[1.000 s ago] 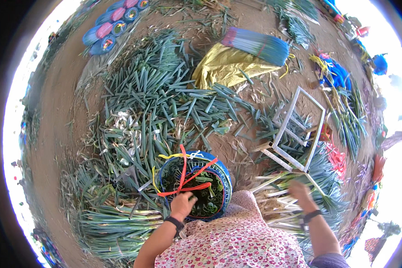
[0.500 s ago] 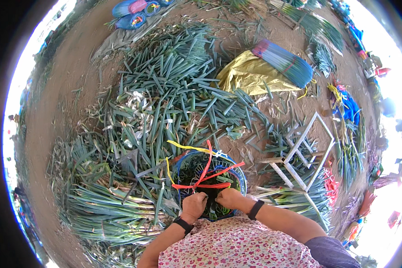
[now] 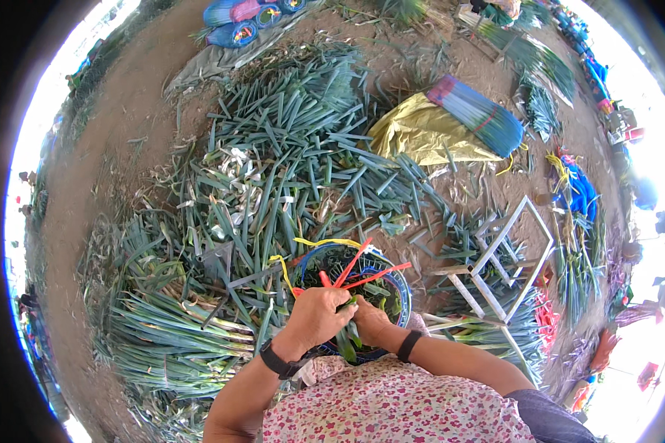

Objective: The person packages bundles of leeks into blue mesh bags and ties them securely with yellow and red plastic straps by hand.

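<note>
Close in front of me is a round tub (image 3: 403,292) with a blue rim, dark and green inside. Red ribbons (image 3: 377,276) cross over its mouth, and a yellow cord (image 3: 321,242) lies along the far rim. My left hand (image 3: 318,319) is closed over the near left rim, beside the ribbons. Several green leaves (image 3: 349,341) show between my hands, and the left fingers pinch them. My right hand (image 3: 373,323) is curled against the same leaves inside the tub; its fingertips are partly hidden. A black band circles each wrist.
A large heap of cut green leek tops (image 3: 288,111) lies ahead. Bundled leeks (image 3: 177,340) rest at left. On the right stands a metal frame (image 3: 495,258) over more leeks. Farther off, a blue-netted bundle (image 3: 476,111) lies on a yellow sheet (image 3: 414,133).
My left hand has risen and moved forward across the red ribbons, covering part of them. Green leaves now show between my hands. My right hand remains at the tub's near right.
</note>
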A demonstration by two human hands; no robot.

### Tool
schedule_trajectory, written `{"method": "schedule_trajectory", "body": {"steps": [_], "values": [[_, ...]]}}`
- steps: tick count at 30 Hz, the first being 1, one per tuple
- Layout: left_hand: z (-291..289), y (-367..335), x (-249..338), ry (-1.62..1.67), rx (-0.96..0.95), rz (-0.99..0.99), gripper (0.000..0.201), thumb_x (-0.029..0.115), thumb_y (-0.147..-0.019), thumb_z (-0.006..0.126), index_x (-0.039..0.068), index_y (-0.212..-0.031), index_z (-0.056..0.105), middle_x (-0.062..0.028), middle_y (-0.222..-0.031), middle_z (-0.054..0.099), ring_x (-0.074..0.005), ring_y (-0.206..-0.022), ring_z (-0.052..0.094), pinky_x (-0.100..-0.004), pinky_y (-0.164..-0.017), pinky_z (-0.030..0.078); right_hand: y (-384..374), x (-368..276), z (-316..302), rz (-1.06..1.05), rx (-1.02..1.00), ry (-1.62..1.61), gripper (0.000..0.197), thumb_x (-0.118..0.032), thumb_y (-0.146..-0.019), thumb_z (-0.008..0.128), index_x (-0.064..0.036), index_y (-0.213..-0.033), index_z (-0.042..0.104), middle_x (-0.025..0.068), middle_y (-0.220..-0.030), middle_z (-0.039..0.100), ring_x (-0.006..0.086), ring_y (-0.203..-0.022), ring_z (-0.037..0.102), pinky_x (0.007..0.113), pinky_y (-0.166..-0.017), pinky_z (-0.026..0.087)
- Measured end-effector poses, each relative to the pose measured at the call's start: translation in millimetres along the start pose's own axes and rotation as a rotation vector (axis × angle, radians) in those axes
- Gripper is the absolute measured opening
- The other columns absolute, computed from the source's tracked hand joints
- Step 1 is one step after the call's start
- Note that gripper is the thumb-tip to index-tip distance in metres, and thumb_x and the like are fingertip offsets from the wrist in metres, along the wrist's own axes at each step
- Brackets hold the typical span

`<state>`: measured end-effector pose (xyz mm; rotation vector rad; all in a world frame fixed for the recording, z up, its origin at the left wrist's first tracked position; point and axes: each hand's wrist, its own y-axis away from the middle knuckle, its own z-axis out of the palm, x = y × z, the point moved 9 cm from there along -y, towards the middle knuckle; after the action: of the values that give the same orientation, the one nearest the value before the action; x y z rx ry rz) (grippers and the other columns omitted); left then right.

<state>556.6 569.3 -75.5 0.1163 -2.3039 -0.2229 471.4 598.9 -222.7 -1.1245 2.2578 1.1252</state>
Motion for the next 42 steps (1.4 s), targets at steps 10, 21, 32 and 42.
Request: {"method": "schedule_trajectory", "body": {"steps": [10,21,32,42], "values": [[28,41,-57,0.357,0.274,-0.129,0.021,0.021,-0.077,0.062,0.006,-0.091,0.059,-0.0048,-0.064,0.052,-0.0139,-0.055,0.048,-0.0249,-0.05,0.04,153,13,-177,-0.187,0.589,-0.639,0.028,-0.01,-0.077,0.063,-0.0039,-0.104,0.056,0.0083,-0.099,0.059,0.0192,-0.089,0.056,0.029,-0.078,0.046],[166,51,-36,-0.437,0.093,0.159,0.03,0.034,-0.064,0.066,0.017,-0.088,0.061,-0.0031,-0.097,0.055,-0.0245,-0.094,0.046,-0.0419,-0.077,0.03,529,153,-198,0.192,1.708,-1.146,0.026,-0.018,-0.085,0.052,-0.005,-0.108,0.051,0.0065,-0.101,0.054,0.0181,-0.092,0.053,0.034,-0.08,0.042],[189,20,-41,-0.378,-0.026,0.23,0.015,0.03,-0.07,0.064,0.016,-0.07,0.059,-0.0016,-0.073,0.051,-0.0239,-0.08,0.047,-0.0414,-0.068,0.034,782,272,-22,0.981,1.64,-0.88,0.056,-0.045,-0.083,0.046,-0.0111,-0.127,0.039,0.0054,-0.118,0.046,0.018,-0.104,0.045,0.039,-0.089,0.034],[34,34,-158,-0.03,0.455,-0.313,0.044,0.027,-0.077,0.058,0.001,-0.112,0.047,-0.0167,-0.106,0.049,-0.0326,-0.101,0.045,-0.0386,-0.087,0.035,155,204,-78,0.338,0.639,-0.515,0.036,-0.033,-0.083,0.05,-0.0045,-0.103,0.058,0.0187,-0.092,0.061,0.0309,-0.086,0.059,0.036,-0.076,0.045]]}}
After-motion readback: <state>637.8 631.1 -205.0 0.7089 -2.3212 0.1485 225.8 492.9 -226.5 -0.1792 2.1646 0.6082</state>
